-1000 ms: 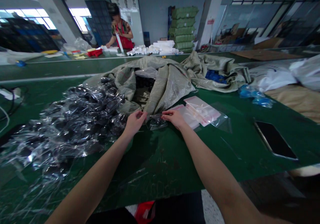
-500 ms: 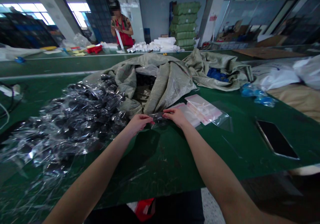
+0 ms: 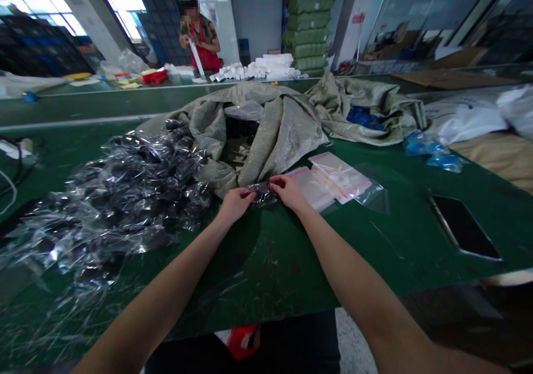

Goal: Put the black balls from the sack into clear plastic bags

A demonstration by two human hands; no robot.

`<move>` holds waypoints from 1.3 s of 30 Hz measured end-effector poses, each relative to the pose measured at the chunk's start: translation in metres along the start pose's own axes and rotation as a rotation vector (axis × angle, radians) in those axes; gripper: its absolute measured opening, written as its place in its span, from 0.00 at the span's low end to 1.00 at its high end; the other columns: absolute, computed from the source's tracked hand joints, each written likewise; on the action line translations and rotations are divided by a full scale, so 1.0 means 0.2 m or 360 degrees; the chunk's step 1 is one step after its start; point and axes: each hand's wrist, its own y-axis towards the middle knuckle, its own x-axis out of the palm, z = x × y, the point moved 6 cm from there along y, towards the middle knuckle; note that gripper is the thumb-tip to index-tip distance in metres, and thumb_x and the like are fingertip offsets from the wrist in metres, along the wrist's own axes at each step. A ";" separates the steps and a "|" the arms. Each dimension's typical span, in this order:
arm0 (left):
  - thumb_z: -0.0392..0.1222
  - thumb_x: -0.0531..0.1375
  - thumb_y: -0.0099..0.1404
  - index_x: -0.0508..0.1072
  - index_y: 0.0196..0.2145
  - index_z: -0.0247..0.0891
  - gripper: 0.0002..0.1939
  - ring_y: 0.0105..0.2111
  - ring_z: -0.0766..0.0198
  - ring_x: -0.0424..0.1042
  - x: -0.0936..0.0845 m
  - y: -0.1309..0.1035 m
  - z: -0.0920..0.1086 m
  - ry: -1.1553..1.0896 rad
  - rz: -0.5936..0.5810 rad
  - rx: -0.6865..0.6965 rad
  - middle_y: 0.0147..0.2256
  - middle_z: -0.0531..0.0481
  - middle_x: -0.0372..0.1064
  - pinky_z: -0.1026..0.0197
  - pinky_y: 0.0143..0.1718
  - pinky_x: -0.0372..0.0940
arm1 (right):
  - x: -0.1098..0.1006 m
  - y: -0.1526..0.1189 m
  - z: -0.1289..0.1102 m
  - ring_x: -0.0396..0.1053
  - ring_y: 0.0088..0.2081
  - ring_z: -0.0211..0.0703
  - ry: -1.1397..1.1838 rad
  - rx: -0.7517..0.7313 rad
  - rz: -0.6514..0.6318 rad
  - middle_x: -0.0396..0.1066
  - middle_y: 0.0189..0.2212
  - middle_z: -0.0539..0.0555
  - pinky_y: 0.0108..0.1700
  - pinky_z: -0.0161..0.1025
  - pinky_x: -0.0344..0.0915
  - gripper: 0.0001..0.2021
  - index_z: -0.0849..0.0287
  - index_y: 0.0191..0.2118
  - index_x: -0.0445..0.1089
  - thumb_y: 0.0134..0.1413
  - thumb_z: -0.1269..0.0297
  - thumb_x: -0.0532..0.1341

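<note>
A clear plastic bag (image 3: pixel 262 195) with something dark in it lies between my two hands, in front of a woven sack. My left hand (image 3: pixel 237 204) pinches its left end, fingertips together. At the other end, the closed fingers of my right hand (image 3: pixel 288 190) grip the bag. Beside my right wrist are flat clear bags with pink strips (image 3: pixel 339 178), partly overlapping. The woven sack (image 3: pixel 277 135) gapes towards me, with dark round things inside. On the left spreads a heap of dark items in clear bags (image 3: pixel 141 190).
A phone (image 3: pixel 464 227) lies on the green table (image 3: pixel 283 274) at the right. Behind it are blue bagged items (image 3: pixel 433 150) and a second woven sack (image 3: pixel 375 104) holding blue things. Across the table a person in a red apron (image 3: pixel 204 57) stands by white pieces (image 3: pixel 262 68).
The view has tilted slightly. My hands stay on the same bag, and more of its shiny film shows between them. My left fingers have curled in a little.
</note>
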 end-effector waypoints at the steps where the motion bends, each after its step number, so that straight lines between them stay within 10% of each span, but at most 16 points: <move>1: 0.51 0.62 0.56 0.78 0.28 0.36 0.14 0.24 0.64 0.67 0.00 0.00 -0.01 0.0006 0.0040 -0.0009 0.26 0.49 0.74 0.63 0.26 0.56 | 0.01 0.00 0.00 0.72 0.36 0.38 0.0001 -0.0004 -0.0005 0.75 0.33 0.51 0.49 0.41 0.68 0.08 0.59 0.37 0.74 0.48 0.73 0.64; 16: 0.51 0.72 0.41 0.70 0.31 0.34 0.24 0.12 0.77 0.50 -0.07 -0.05 0.09 -0.1114 -0.0037 -0.0319 0.18 0.59 0.61 0.69 0.14 0.41 | 0.06 -0.04 -0.06 0.73 0.36 0.37 0.0938 0.0162 -0.0103 0.75 0.36 0.50 0.46 0.39 0.71 0.18 0.58 0.38 0.72 0.39 0.57 0.71; 39: 0.52 0.71 0.47 0.73 0.29 0.35 0.19 0.12 0.77 0.48 -0.27 -0.20 0.06 -0.1038 -0.0311 -0.0236 0.14 0.61 0.53 0.68 0.14 0.40 | 0.21 -0.14 -0.12 0.73 0.30 0.39 0.0652 0.0201 -0.0407 0.75 0.28 0.48 0.42 0.40 0.71 0.18 0.58 0.28 0.71 0.31 0.55 0.74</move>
